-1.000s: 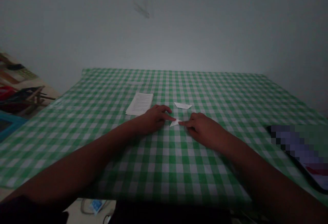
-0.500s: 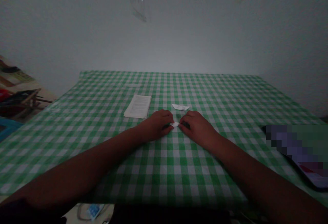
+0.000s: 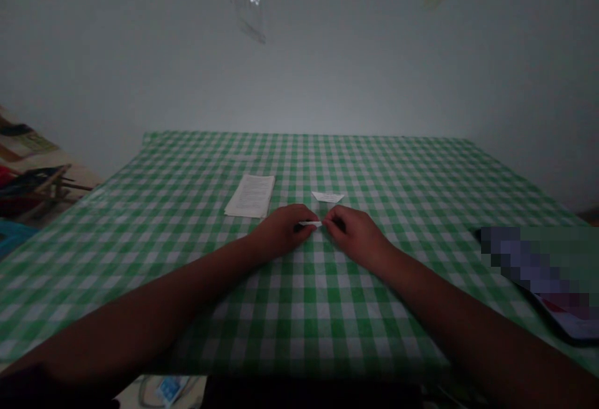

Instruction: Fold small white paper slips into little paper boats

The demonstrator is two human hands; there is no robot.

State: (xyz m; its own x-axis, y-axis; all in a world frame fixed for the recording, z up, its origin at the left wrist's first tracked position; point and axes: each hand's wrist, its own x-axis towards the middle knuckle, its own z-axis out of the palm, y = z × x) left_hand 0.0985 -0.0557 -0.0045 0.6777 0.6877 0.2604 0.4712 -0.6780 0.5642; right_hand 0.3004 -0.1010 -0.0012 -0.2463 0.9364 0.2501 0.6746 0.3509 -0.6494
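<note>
Between my two hands is a small folded piece of white paper [image 3: 311, 223], seen almost edge-on as a thin strip. My left hand [image 3: 286, 229] pinches it between thumb and fingers, covering its left part. The fingertips of my right hand [image 3: 354, 229] are closed on its right end. Just beyond the hands lies a folded paper boat [image 3: 328, 197] with printed lines on it. To the left, past my left hand, rests a stack of printed paper sheets [image 3: 250, 196].
A green and white checked cloth [image 3: 322, 309] covers the table, which meets a pale wall [image 3: 299, 72]. At the right edge lies a dark-framed device with a blurred screen [image 3: 543, 278]. A blue plastic object [image 3: 16, 237] stands off the table at the left.
The folded paper has tilted from a wider white shape to a thin strip and shifted slightly left. My right hand has moved a little left with it.
</note>
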